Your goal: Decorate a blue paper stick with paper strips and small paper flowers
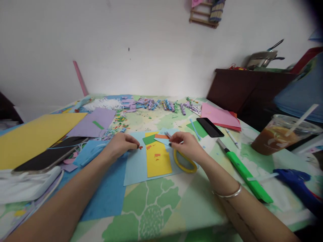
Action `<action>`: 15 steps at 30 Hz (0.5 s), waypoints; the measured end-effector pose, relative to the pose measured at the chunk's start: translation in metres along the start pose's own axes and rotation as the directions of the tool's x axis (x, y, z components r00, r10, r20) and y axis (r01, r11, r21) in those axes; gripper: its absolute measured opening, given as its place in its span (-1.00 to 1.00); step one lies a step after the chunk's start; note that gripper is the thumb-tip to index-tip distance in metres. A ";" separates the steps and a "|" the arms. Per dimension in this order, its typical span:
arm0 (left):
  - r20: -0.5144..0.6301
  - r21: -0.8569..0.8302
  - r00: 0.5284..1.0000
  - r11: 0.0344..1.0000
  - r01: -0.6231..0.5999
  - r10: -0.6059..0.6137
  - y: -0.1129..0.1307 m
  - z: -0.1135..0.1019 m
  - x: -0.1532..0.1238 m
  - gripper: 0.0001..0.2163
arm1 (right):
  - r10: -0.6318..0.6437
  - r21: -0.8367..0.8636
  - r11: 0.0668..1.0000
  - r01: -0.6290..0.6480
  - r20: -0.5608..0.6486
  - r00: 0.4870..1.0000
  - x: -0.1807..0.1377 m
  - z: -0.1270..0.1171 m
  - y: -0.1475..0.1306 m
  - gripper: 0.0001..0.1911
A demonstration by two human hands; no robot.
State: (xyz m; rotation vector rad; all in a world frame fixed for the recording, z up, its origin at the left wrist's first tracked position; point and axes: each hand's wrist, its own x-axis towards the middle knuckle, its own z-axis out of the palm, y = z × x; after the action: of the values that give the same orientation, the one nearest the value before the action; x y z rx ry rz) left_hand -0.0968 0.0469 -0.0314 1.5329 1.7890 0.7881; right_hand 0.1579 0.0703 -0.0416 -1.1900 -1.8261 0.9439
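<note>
Phone [47,156] far left on desk [151,208]. Left hand [121,144]: fingertips pinched on tiny red scrap [140,147], on blue sheet [135,168] just beside yellow strip [158,159]. Right hand [185,144] curled round scissors [184,163]. Step looks like laying out cut bits. A scrap this small calls for light fingertip hold. Green cutter [242,171] further right.
</note>
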 end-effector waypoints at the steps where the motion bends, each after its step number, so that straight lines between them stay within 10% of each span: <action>1: 0.004 0.035 1.000 0.999 0.000 0.000 -0.003 -0.001 0.002 -0.90 | -0.020 -0.052 0.998 0.024 0.074 0.997 -0.003 0.001 -0.002 -0.89; 7: -0.036 0.158 0.999 0.987 0.033 -0.028 -0.015 -0.004 0.010 -0.84 | -0.178 -0.370 0.848 0.379 0.476 0.861 -0.017 0.004 -0.017 -0.59; 15: -0.198 0.341 0.974 0.939 -0.040 0.113 -0.013 -0.009 0.010 -0.81 | -0.137 -0.459 0.786 0.413 0.522 0.842 -0.018 0.004 -0.012 -0.53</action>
State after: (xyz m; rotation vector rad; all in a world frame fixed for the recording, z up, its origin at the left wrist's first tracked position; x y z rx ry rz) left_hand -0.1126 0.0552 -0.0367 1.8019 2.1203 0.7365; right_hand 0.1544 0.0494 -0.0361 -1.0050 -2.7248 0.5474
